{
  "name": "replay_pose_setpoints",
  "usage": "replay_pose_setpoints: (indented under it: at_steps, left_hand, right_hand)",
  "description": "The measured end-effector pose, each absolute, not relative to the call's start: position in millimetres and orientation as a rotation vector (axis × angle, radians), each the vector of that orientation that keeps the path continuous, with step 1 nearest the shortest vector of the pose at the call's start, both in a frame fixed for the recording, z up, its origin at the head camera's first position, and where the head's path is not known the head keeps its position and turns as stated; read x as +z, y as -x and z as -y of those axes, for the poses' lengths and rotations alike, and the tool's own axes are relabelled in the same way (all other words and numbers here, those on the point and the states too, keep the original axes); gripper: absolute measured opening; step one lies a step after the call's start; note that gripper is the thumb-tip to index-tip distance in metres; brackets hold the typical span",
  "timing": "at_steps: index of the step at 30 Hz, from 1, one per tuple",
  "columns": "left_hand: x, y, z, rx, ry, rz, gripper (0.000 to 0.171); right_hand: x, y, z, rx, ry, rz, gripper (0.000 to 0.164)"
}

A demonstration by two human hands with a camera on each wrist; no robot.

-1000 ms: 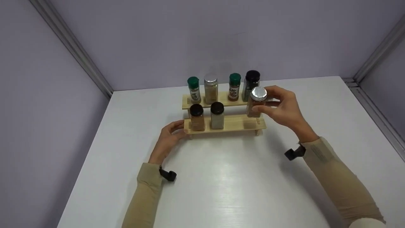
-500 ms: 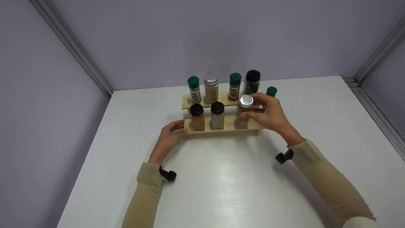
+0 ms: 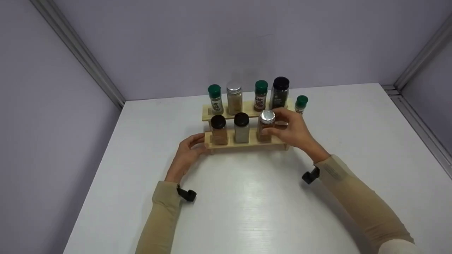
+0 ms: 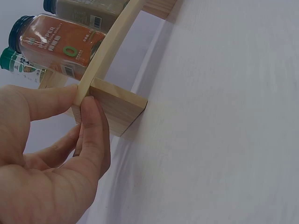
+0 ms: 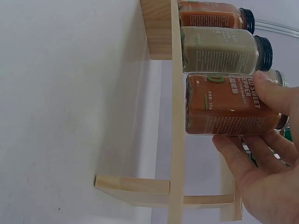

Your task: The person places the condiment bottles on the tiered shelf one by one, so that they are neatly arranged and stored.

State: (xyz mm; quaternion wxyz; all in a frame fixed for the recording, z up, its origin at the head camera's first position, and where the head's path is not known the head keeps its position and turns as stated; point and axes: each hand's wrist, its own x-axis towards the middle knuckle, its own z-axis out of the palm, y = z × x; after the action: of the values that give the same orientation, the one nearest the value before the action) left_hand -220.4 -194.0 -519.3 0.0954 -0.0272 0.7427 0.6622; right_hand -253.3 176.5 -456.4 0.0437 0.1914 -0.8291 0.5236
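Observation:
My right hand (image 3: 296,131) grips a square glass spice jar (image 5: 224,105) of red sweet pepper with a silver lid, thumb on one side and fingers on the other. The jar stands upright over the lower step of a two-step wooden spice rack (image 3: 252,141), just right of a black-lidded jar (image 3: 242,132) of pale powder; in the right wrist view a slim gap shows under its base. My left hand (image 3: 189,153) pinches the left end of that lower step between thumb and fingers. A black-lidded jar (image 4: 60,44) of orange-red powder stands nearest to it.
On the upper step stand a green-capped bottle (image 3: 216,102), a silver-lidded jar (image 3: 235,102), another green-capped bottle (image 3: 260,98) and a dark black-lidded jar (image 3: 279,97). One more green-capped bottle (image 3: 301,103) is at the rack's right. A wall (image 3: 243,53) rises behind the white table (image 3: 226,204).
My right hand has carried the silver-lidded jar leftward and down to the lower step, beside the pale-powder jar. The green-capped bottle at the right has come into sight. My left hand has stayed put.

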Motion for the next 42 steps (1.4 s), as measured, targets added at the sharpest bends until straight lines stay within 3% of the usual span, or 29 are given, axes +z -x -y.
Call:
replay_pose_setpoints:
  at_steps: [18, 32, 42]
  left_hand:
    - [-517.7, 222.1, 192.4, 1.978, 0.080, -2.179, 0.051]
    - [-517.1, 221.7, 196.7, 1.960, 0.076, -2.192, 0.052]
    - [-519.7, 221.2, 193.4, 1.942, 0.079, -2.211, 0.051]
  right_hand:
    - [-462.5, 249.6, -180.2, 1.725, -0.605, 2.426, 0.054]
    - [-432.8, 238.7, -213.6, 1.656, -0.623, 2.320, 0.045]
    - [-412.3, 255.5, -254.3, 1.563, -0.505, 2.298, 0.042]
